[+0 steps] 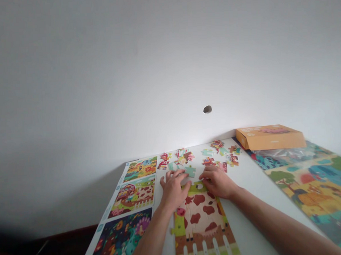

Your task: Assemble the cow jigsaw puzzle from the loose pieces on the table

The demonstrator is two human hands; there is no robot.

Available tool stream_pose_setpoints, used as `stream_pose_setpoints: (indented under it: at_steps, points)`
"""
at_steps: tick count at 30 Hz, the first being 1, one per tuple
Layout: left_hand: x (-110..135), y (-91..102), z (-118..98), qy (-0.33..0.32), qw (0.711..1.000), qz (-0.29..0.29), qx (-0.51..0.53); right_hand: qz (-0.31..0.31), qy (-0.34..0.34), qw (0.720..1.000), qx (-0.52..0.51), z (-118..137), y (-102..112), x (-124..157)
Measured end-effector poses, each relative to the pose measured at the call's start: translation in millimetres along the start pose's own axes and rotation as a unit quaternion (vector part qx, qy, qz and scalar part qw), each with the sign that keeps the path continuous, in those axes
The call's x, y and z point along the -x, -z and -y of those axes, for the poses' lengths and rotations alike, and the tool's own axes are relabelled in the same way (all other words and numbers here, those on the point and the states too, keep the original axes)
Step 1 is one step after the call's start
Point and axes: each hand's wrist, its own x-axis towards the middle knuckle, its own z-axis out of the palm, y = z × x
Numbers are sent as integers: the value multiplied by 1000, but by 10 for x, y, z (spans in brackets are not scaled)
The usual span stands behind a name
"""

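Observation:
A partly joined jigsaw puzzle (205, 217) of a spotted cow behind a white fence lies in front of me. My left hand (173, 190) is over its upper left corner, fingers spread and thumb apart. Its fingertips are beside a pale green puzzle piece (190, 171), which lies above the joined part. At the upper right corner, my right hand (217, 181) has its fingers bent and close together on a puzzle piece with a sheep (199, 185) at the top edge. The fingers partly hide that edge.
Loose puzzle pieces (185, 157) lie beyond my hands, with more pieces (222, 157) farther right. Picture sheets (138, 194) line the left side. An orange box (271, 137) stands at the back right, near a plastic bag (283, 153) and an animal puzzle (319, 188). Behind rises a wall (167, 74).

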Motion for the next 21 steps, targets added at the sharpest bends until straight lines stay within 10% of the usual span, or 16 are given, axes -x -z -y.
stream_pose_setpoints:
  at_steps: [21]
  points:
    - [-3, 13, 23, -114, 990, -10, 83, 9, -110, 987, 119, 67, 42, 11]
